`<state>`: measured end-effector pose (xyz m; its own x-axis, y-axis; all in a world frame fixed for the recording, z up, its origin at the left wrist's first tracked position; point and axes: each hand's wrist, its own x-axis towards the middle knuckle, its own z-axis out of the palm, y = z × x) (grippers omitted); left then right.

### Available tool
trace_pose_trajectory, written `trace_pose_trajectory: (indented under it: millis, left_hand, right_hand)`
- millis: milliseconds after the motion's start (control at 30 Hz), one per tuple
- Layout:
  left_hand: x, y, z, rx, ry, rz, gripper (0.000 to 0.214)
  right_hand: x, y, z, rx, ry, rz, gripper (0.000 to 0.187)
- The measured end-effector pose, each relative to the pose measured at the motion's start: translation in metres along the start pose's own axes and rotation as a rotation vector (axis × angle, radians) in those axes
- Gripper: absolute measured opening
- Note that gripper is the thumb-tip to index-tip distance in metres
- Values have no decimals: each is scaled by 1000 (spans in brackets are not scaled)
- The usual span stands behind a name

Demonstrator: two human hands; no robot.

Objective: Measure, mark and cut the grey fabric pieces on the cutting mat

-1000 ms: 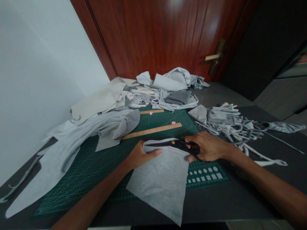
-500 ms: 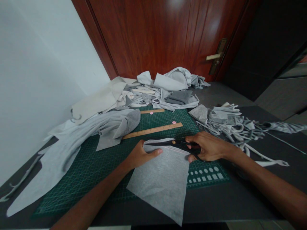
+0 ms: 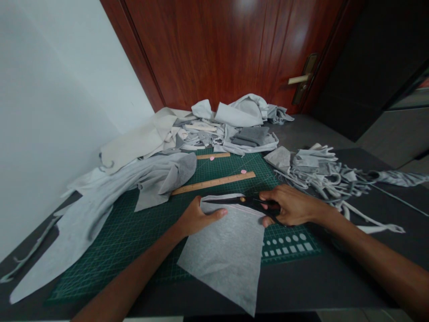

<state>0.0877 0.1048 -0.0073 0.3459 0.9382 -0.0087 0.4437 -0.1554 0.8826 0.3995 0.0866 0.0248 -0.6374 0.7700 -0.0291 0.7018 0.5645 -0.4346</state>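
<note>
A grey fabric piece [image 3: 226, 252] lies on the green cutting mat [image 3: 134, 232] in front of me. My left hand [image 3: 197, 218] presses on the fabric's upper left edge, fingers closed against the cloth. Black scissors [image 3: 250, 202] lie along the fabric's top edge, blades pointing left. My right hand [image 3: 290, 205] is wrapped round the scissor handles at the fabric's upper right corner. A thin strip of cloth runs just above the blades.
A wooden ruler [image 3: 212, 183] lies behind the hands, a second ruler [image 3: 213, 155] farther back. A large grey cloth [image 3: 110, 188] covers the mat's left side. Fabric heaps [image 3: 228, 123] sit by the red door [image 3: 228, 49]; cut strips [image 3: 328, 179] pile at the right.
</note>
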Motion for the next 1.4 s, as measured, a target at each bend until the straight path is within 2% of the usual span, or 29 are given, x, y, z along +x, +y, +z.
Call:
trace_pose_trajectory:
  millis: [700,1033,1200,1400]
  left_hand:
    - [1,5,0,-36,-65,100,35]
    - [0,4,0,-41,-67,134,41]
    - [0,6,0,-38,-66,111,38]
    - [-1,5,0,-28,-29,69,45]
  right_hand:
    - [-1,2,1,19,27,-27,42]
    - [-1,5,1,6,50,-30,40]
    - [-1,5,1,16,39,-35,41]
    - [-1,7,3,25,43,-43,43]
